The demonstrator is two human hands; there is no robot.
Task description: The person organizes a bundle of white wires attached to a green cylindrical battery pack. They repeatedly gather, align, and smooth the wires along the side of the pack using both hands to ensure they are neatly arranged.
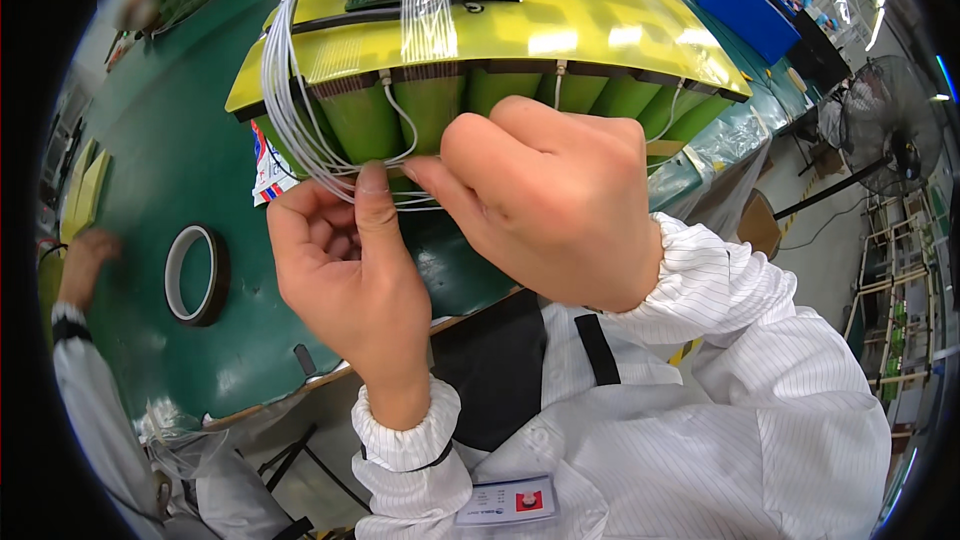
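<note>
White wires (pixel 290 90), thin and limp, loop down the left front of the battery pack (pixel 560 20) on the green table (pixel 160 170); the left hand (pixel 345 260) pinches them, and the right hand (pixel 545 205) closes fingertips on them. They likely kink easily, so gripping the bundle suits better than pulling single strands.

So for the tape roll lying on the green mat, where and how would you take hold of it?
The tape roll lies flat and alone on the green mat, hole up. Probably best from above: one finger inside the hole, thumb on the outer rim, pinching the ring wall. The left hand is nearer but, like the right hand, pinches the white wires.
</note>
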